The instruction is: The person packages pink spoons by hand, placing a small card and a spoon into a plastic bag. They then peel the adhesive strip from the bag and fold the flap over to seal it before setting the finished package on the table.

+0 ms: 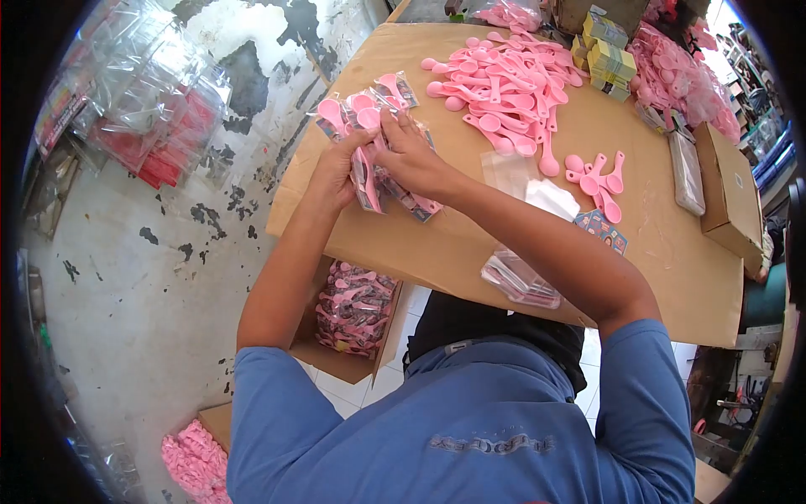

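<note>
My left hand is closed on a clear packet with a pink spoon inside, over the left part of the cardboard-covered table. My right hand presses against the same packet from the right, its fingers partly bent. Around both hands lie several more bagged pink spoons with printed cards in them. Farther back is a large heap of loose pink spoons. A smaller group of spoons sits right of my right forearm, beside printed blue cards.
Clear bags lie at the table's front edge. Below it, a cardboard box holds many packed spoons. Banded yellow card stacks stand at the back right, near an open carton. Plastic packaging is at the far left.
</note>
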A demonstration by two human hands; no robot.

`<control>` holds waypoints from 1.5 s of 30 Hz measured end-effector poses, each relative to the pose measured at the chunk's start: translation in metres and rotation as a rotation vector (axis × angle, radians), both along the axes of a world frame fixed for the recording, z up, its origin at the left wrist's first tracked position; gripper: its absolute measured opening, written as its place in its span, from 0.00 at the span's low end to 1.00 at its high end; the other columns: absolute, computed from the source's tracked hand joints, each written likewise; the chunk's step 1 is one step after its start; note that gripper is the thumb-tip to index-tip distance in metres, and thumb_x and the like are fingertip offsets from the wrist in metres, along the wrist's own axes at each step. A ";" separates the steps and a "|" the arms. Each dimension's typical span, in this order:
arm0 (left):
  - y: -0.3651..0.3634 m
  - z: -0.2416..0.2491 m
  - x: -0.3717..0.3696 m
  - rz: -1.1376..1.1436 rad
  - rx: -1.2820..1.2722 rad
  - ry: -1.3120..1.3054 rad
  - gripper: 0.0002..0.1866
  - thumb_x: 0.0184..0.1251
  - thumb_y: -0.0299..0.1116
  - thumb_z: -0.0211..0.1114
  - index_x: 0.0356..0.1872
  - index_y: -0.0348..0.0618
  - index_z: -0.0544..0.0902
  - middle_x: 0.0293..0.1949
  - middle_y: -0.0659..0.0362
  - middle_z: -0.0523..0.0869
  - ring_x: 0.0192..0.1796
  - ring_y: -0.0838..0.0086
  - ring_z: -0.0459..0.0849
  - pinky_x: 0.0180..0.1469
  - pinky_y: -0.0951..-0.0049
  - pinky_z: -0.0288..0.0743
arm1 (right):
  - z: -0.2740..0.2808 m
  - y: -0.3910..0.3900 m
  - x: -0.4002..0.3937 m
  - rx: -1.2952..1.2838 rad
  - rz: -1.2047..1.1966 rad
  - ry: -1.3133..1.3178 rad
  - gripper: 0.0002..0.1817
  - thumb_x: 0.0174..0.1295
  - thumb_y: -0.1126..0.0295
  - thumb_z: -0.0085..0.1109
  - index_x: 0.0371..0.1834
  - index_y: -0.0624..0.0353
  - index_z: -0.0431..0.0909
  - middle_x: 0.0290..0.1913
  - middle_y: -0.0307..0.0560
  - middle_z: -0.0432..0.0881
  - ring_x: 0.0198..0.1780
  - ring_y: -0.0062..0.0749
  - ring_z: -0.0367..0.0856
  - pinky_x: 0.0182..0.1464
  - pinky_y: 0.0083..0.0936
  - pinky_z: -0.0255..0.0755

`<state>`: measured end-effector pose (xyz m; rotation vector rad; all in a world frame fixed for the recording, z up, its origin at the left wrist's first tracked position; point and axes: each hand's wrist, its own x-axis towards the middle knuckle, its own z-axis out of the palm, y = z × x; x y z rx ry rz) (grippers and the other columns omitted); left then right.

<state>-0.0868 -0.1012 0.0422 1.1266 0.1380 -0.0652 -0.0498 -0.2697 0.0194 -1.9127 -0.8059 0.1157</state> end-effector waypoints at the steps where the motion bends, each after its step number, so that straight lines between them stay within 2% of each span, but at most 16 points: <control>1: 0.000 -0.003 0.000 0.004 -0.029 0.007 0.16 0.73 0.35 0.71 0.56 0.39 0.83 0.46 0.57 0.90 0.45 0.70 0.91 0.44 0.66 0.88 | 0.005 -0.004 0.000 0.036 0.025 0.042 0.49 0.72 0.54 0.53 0.88 0.69 0.41 0.85 0.82 0.43 0.89 0.69 0.32 0.87 0.52 0.29; 2: 0.000 -0.005 0.000 0.005 -0.058 0.016 0.16 0.73 0.35 0.71 0.56 0.39 0.83 0.46 0.57 0.90 0.45 0.70 0.91 0.44 0.67 0.88 | 0.010 -0.007 -0.001 0.073 0.049 0.086 0.50 0.71 0.54 0.53 0.88 0.69 0.41 0.86 0.79 0.42 0.89 0.66 0.31 0.87 0.51 0.28; 5: -0.004 0.001 -0.007 0.008 -0.030 0.033 0.17 0.73 0.33 0.71 0.57 0.39 0.82 0.47 0.56 0.89 0.46 0.69 0.91 0.47 0.64 0.90 | 0.002 -0.008 0.000 0.214 0.033 0.206 0.46 0.72 0.53 0.54 0.86 0.68 0.51 0.84 0.72 0.55 0.87 0.58 0.49 0.85 0.46 0.44; 8: -0.004 0.001 -0.010 0.035 -0.034 0.022 0.18 0.72 0.32 0.71 0.58 0.39 0.80 0.48 0.55 0.89 0.47 0.66 0.91 0.50 0.60 0.92 | 0.032 -0.026 -0.012 0.396 0.131 0.519 0.39 0.73 0.52 0.56 0.79 0.67 0.64 0.75 0.63 0.70 0.75 0.46 0.70 0.73 0.38 0.66; 11: 0.007 -0.007 -0.009 0.054 -0.051 0.033 0.18 0.72 0.31 0.72 0.59 0.38 0.80 0.49 0.53 0.88 0.48 0.65 0.91 0.53 0.57 0.92 | 0.039 -0.021 0.004 0.537 0.020 0.640 0.32 0.74 0.52 0.58 0.70 0.68 0.73 0.61 0.54 0.80 0.59 0.34 0.78 0.58 0.34 0.75; 14: 0.011 -0.007 -0.014 0.047 -0.134 0.067 0.19 0.71 0.31 0.73 0.58 0.39 0.80 0.49 0.54 0.88 0.47 0.65 0.91 0.51 0.59 0.92 | 0.029 -0.022 0.034 0.493 -0.043 0.489 0.30 0.74 0.53 0.59 0.67 0.68 0.77 0.55 0.54 0.84 0.54 0.34 0.82 0.54 0.32 0.76; 17: 0.008 -0.007 -0.020 0.100 -0.198 0.035 0.19 0.71 0.31 0.73 0.59 0.40 0.79 0.49 0.54 0.88 0.47 0.65 0.92 0.50 0.60 0.91 | 0.015 -0.016 0.051 0.488 -0.239 0.501 0.29 0.73 0.52 0.61 0.63 0.69 0.79 0.53 0.55 0.86 0.52 0.35 0.85 0.54 0.33 0.77; 20: -0.001 -0.004 -0.028 0.137 -0.233 0.007 0.19 0.71 0.31 0.73 0.59 0.40 0.79 0.50 0.55 0.88 0.48 0.66 0.91 0.50 0.62 0.91 | 0.012 -0.020 0.039 0.226 -0.357 0.239 0.28 0.77 0.56 0.60 0.67 0.69 0.71 0.56 0.54 0.84 0.54 0.32 0.83 0.52 0.29 0.77; 23: -0.005 -0.012 -0.028 0.084 -0.305 -0.081 0.21 0.73 0.31 0.72 0.62 0.37 0.78 0.52 0.53 0.87 0.53 0.63 0.90 0.58 0.57 0.88 | 0.009 -0.015 0.028 0.305 -0.290 0.428 0.28 0.75 0.59 0.64 0.66 0.72 0.71 0.56 0.55 0.84 0.56 0.32 0.83 0.54 0.28 0.78; 26: -0.015 -0.008 -0.029 0.093 -0.221 -0.038 0.21 0.73 0.31 0.72 0.62 0.37 0.78 0.51 0.54 0.87 0.52 0.64 0.90 0.58 0.57 0.88 | 0.002 -0.006 0.026 0.417 -0.224 0.508 0.26 0.74 0.64 0.65 0.65 0.73 0.72 0.56 0.55 0.83 0.56 0.31 0.82 0.55 0.26 0.78; 29: -0.010 -0.012 -0.026 0.120 -0.222 -0.008 0.18 0.74 0.32 0.72 0.59 0.38 0.80 0.49 0.56 0.87 0.49 0.67 0.90 0.54 0.58 0.90 | -0.003 0.006 0.024 0.429 -0.163 0.328 0.30 0.69 0.63 0.68 0.68 0.73 0.73 0.59 0.61 0.84 0.59 0.41 0.85 0.59 0.35 0.80; 35: -0.005 -0.015 -0.033 0.174 -0.270 -0.028 0.15 0.74 0.32 0.71 0.56 0.40 0.80 0.47 0.57 0.87 0.47 0.69 0.90 0.52 0.59 0.90 | 0.015 0.009 0.046 0.332 -0.015 0.476 0.23 0.73 0.56 0.65 0.55 0.69 0.83 0.50 0.55 0.89 0.50 0.36 0.87 0.51 0.33 0.79; 38: -0.001 -0.019 -0.041 0.174 -0.290 -0.096 0.16 0.75 0.33 0.70 0.58 0.40 0.79 0.49 0.56 0.87 0.50 0.67 0.90 0.55 0.57 0.89 | 0.019 0.004 0.080 0.184 -0.077 0.263 0.24 0.78 0.53 0.60 0.54 0.69 0.83 0.47 0.47 0.88 0.47 0.28 0.83 0.53 0.26 0.76; 42: 0.000 -0.018 -0.049 0.135 -0.368 -0.117 0.19 0.76 0.35 0.69 0.62 0.39 0.78 0.53 0.53 0.87 0.54 0.65 0.89 0.58 0.56 0.88 | -0.016 -0.001 0.118 0.014 -0.058 -0.273 0.24 0.80 0.52 0.53 0.56 0.66 0.83 0.54 0.55 0.89 0.50 0.43 0.87 0.56 0.35 0.77; 45: 0.005 -0.013 -0.058 0.134 -0.381 -0.096 0.20 0.76 0.35 0.68 0.63 0.40 0.78 0.54 0.53 0.87 0.55 0.64 0.90 0.58 0.56 0.88 | -0.044 -0.010 0.127 -0.112 0.076 -0.587 0.23 0.80 0.54 0.52 0.54 0.66 0.83 0.57 0.57 0.87 0.56 0.49 0.85 0.61 0.40 0.75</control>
